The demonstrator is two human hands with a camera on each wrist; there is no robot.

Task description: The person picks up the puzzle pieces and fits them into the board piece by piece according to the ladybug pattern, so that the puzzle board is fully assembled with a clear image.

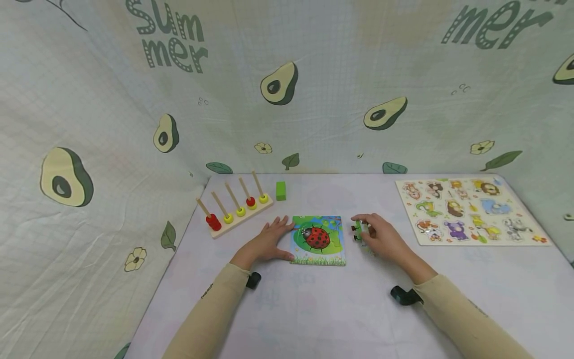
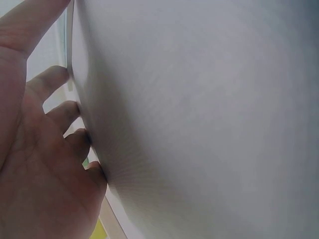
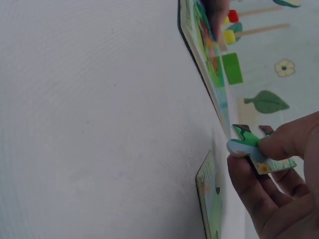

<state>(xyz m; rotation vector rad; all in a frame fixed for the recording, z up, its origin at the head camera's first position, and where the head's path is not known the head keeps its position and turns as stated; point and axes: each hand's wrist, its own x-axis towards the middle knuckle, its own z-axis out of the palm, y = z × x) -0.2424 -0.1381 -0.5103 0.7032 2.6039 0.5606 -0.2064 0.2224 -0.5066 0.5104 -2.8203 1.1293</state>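
A square ladybug picture puzzle (image 1: 316, 240) lies flat in the middle of the table in the head view. My left hand (image 1: 269, 242) is at its left side, thumb and fingers spread and touching the edge. In the left wrist view the left hand (image 2: 50, 139) has its fingertips down on the white surface. Just right of the puzzle, my right hand (image 1: 381, 238) pinches a small green and light-blue puzzle piece (image 3: 254, 149) between thumb and fingers, above the table. A second puzzle piece (image 3: 209, 196) lies on the table below that hand, mostly hidden in the head view.
Behind the left hand stands a wooden peg stacker (image 1: 242, 217) with red and yellow beads on upright pegs. A green block (image 1: 280, 191) sits beside it. An animal peg board (image 1: 426, 238) lies at the right. A patterned cloth (image 1: 332, 134) hangs behind the table.
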